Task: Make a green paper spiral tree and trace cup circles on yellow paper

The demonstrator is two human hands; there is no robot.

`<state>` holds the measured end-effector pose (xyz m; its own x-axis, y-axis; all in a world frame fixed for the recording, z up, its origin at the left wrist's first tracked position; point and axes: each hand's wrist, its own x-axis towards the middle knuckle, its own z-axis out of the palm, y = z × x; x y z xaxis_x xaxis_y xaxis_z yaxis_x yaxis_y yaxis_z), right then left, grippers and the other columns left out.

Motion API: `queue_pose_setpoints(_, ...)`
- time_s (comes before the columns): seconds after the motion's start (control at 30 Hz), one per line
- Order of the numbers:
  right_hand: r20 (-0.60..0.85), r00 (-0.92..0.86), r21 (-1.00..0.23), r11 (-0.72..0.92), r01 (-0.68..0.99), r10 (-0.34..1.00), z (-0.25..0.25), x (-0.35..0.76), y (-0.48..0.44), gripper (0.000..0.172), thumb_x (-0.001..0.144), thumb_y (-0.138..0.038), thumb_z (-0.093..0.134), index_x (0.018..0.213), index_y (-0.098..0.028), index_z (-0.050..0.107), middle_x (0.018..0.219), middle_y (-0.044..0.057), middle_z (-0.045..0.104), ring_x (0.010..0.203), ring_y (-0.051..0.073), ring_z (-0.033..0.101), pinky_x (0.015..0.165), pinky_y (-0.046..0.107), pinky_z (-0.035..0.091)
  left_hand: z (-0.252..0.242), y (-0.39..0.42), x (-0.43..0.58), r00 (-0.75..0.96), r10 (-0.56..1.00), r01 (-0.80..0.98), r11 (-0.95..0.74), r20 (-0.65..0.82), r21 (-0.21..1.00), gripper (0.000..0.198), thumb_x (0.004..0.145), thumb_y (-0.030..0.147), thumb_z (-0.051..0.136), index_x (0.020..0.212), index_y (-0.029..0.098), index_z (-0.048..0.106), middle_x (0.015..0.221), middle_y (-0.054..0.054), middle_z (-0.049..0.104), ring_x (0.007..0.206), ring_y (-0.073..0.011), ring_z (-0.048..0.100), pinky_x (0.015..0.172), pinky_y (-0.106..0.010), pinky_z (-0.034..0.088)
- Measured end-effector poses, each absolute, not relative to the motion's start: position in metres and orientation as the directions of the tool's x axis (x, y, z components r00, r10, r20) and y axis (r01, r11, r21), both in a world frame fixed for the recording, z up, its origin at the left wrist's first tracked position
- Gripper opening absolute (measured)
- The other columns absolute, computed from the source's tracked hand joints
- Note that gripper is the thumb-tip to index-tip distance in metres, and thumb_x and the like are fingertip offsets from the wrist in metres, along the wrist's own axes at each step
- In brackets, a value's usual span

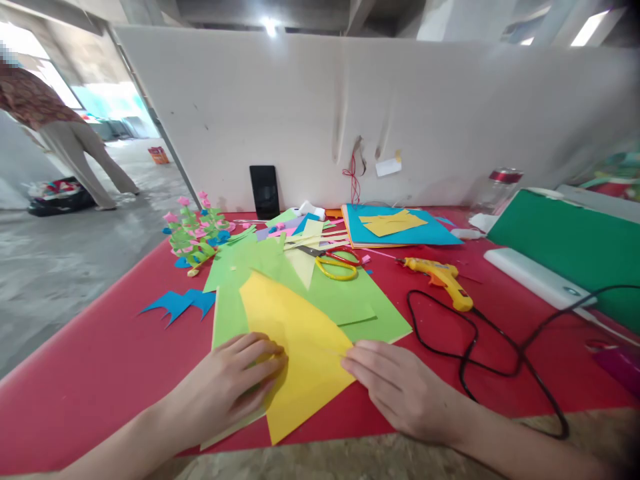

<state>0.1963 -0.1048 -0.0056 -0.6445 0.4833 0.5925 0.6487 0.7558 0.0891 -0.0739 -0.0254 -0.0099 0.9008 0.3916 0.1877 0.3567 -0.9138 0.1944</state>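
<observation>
I see the yellow sheet (305, 347) between both hands, partly over the green paper (230, 310) on the near part of the red surface (120, 367). My right hand (403, 383) has its fingers clamped on the sheet's right corner; my left hand (240, 377) curls its fingers at the left edge, whether gripping I can't tell.

Words to read: none are clear enough.
Glue gun (453, 285): it lies toward the right edge of the desk (100, 353); the small mark (444, 269) on its side is too blurry to read.
White bar (535, 275): it is closer to the right edge; a little dark mark (571, 291) sits near its front end, too small to read.
Box (159, 155): on the floor past the left edge; its print is a blur.
</observation>
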Motion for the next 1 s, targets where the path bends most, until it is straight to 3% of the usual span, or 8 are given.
queue_pose_setpoints(0.2, 0.618, -0.5, -0.028, 0.652, 0.758, 0.607, -0.012, 0.197, -0.099, 0.031, 0.081, -0.005, 0.038, 0.108, -0.005, 0.054, 0.1, 0.012, 0.061, 0.098, 0.019, 0.054, 0.087, 0.03, 0.048, -0.009, -0.025, -0.075, 0.902, 0.39, 0.348, -0.911, 0.185, 0.223, 0.027, 0.085, 0.013, 0.042, 0.109, 0.022, 0.051, 0.103, -0.006, 0.056, 0.099, -0.0173, 0.05, 0.084, -0.029, 0.045)
queue_pose_setpoints(0.43, 0.511, -0.404, -0.209, 0.565, 0.798, 0.759, -0.025, 0.198, -0.095, 0.029, 0.081, -0.007, 0.036, 0.103, -0.011, 0.055, 0.098, 0.012, 0.06, 0.093, 0.02, 0.057, 0.081, 0.035, 0.051, -0.009, -0.025, -0.075, 0.901, 0.388, 0.354, -0.916, 0.193, 0.186, 0.026, 0.085, 0.013, 0.041, 0.107, 0.021, 0.053, 0.103, -0.006, 0.056, 0.1, -0.0183, 0.05, 0.083, -0.03, 0.046)
queue_pose_setpoints(0.63, 0.488, -0.4, -0.237, 0.559, 0.795, 0.776, -0.026, 0.198, -0.095, 0.03, 0.081, -0.006, 0.037, 0.104, -0.012, 0.055, 0.1, 0.011, 0.06, 0.096, 0.019, 0.055, 0.084, 0.035, 0.05, -0.011, -0.025, -0.075, 0.905, 0.374, 0.346, -0.925, 0.203, 0.161, 0.028, 0.086, 0.013, 0.04, 0.11, 0.02, 0.051, 0.106, -0.007, 0.056, 0.1, -0.0184, 0.051, 0.083, -0.03, 0.047)
queue_pose_setpoints(0.73, 0.529, -0.449, -0.179, 0.612, 0.77, 0.72, -0.02, 0.198, -0.097, 0.03, 0.081, -0.005, 0.037, 0.106, -0.008, 0.054, 0.1, 0.011, 0.06, 0.099, 0.019, 0.053, 0.086, 0.033, 0.049, -0.009, -0.025, -0.074, 0.906, 0.373, 0.343, -0.924, 0.199, 0.168, 0.027, 0.086, 0.014, 0.041, 0.111, 0.02, 0.05, 0.107, -0.006, 0.055, 0.1, -0.0181, 0.05, 0.083, -0.029, 0.046)
queue_pose_setpoints(0.83, 0.57, -0.55, -0.019, 0.679, 0.734, 0.611, -0.012, 0.196, -0.102, 0.031, 0.082, -0.005, 0.036, 0.107, -0.004, 0.055, 0.101, 0.012, 0.061, 0.101, 0.02, 0.052, 0.088, 0.032, 0.047, -0.008, -0.025, -0.073, 0.903, 0.378, 0.348, -0.922, 0.206, 0.168, 0.028, 0.086, 0.014, 0.041, 0.11, 0.021, 0.051, 0.106, -0.006, 0.056, 0.1, -0.0181, 0.051, 0.083, -0.029, 0.046)
queue_pose_setpoints(0.93, 0.513, -0.727, 0.128, 0.796, 0.591, 0.457, -0.005, 0.192, -0.11, 0.03, 0.085, -0.007, 0.035, 0.107, -0.003, 0.056, 0.104, 0.011, 0.061, 0.105, 0.021, 0.051, 0.092, 0.032, 0.045, -0.01, -0.025, -0.075, 0.903, 0.371, 0.34, -0.926, 0.216, 0.167, 0.027, 0.086, 0.014, 0.041, 0.109, 0.021, 0.051, 0.102, -0.006, 0.057, 0.097, -0.0177, 0.053, 0.082, -0.028, 0.047)
queue_pose_setpoints(1.0, 0.457, -0.813, 0.163, 0.865, 0.475, 0.361, -0.003, 0.188, -0.115, 0.03, 0.086, -0.009, 0.035, 0.108, -0.004, 0.056, 0.107, 0.01, 0.06, 0.107, 0.021, 0.051, 0.096, 0.032, 0.041, -0.013, -0.026, -0.077, 0.896, 0.393, 0.363, -0.917, 0.207, 0.167, 0.023, 0.086, 0.015, 0.041, 0.104, 0.022, 0.053, 0.094, -0.005, 0.059, 0.089, -0.0168, 0.056, 0.077, -0.026, 0.048)
